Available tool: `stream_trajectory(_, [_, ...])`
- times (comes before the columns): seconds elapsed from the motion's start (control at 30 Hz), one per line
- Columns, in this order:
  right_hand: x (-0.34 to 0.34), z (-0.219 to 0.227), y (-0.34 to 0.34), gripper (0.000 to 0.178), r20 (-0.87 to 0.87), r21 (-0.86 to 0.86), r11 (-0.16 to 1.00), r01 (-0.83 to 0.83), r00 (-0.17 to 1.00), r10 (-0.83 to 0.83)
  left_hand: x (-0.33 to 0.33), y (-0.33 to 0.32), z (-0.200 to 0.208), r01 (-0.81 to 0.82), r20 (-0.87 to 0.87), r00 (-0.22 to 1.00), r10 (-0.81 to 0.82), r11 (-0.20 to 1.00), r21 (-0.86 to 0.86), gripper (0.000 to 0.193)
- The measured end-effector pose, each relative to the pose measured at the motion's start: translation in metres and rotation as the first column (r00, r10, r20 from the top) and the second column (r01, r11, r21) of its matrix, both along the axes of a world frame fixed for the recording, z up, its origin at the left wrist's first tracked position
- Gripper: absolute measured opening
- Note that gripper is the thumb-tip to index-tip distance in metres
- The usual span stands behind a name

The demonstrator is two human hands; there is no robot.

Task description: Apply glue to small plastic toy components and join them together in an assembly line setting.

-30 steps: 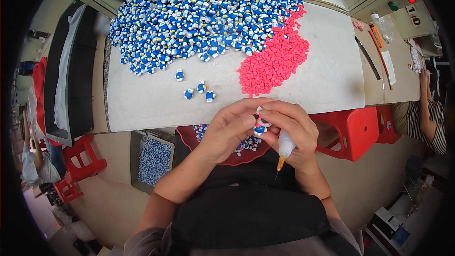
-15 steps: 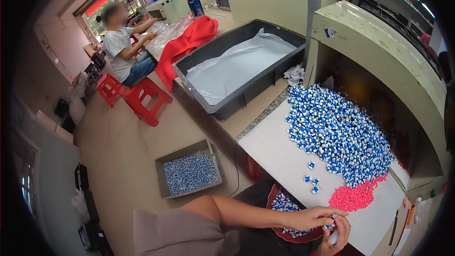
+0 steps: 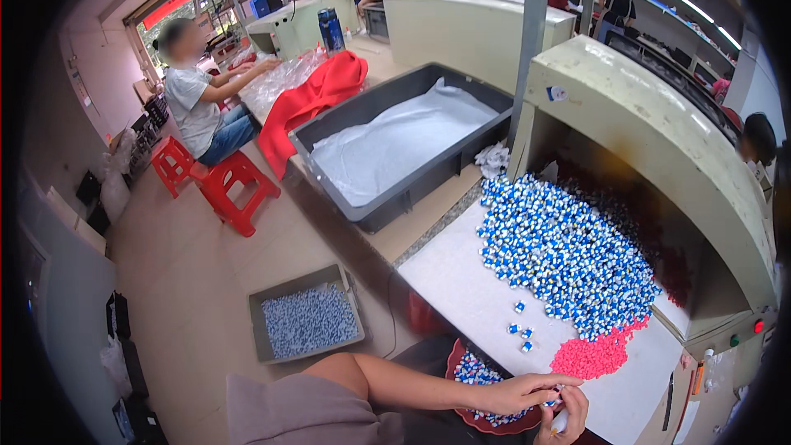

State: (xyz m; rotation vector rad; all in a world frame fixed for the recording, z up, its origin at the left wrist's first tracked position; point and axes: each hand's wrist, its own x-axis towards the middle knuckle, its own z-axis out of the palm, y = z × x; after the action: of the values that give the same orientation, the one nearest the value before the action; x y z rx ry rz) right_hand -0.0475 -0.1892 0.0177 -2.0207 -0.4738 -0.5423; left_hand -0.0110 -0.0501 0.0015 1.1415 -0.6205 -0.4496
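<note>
Above the lower edge of the table, my two hands meet. My left hand [image 3: 515,394] pinches a small blue-and-white piece [image 3: 553,397] at its fingertips. Close against it, my right hand [image 3: 574,414] is curled round a small white bottle [image 3: 560,422], partly hidden by the fingers. Below my left hand sits a dark red bowl [image 3: 452,363] holding many similar blue-and-white pieces. On the white tabletop [image 3: 461,280] lies a big heap of blue-and-white pieces [image 3: 568,255], with several strays in front. A pile of small pink pieces [image 3: 589,356] touches its near edge.
A grey crate [image 3: 387,206] with a pale cloth stands beyond the table, red fabric [image 3: 309,103] beside it. A bin [image 3: 262,346] of small bluish pieces is on the floor. A cream hood [image 3: 643,107] arches over the heap. A person [image 3: 194,91] sits near red stools [image 3: 235,194].
The view has tilted up and shifted, so the scene sits lower and further left. My hands keep the same hold, close together.
</note>
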Motion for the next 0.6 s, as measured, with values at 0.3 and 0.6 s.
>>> stream_trajectory(0.3, [0.0, -0.01, -0.016, 0.039, 0.042, 0.089, 0.979, 0.185, 0.981, -0.19, 0.107, 0.192, 0.144, -0.822, 0.399, 0.517, 0.758, 0.57, -0.018, 0.058])
stream_trajectory(0.6, [-0.001, -0.001, -0.01, 0.029, -0.018, 0.22, 0.952, 0.215, 0.976, -0.216, 0.227, 0.406, 0.272, -0.988, 0.279, 0.046, 0.959, 0.003, 0.152, 0.037])
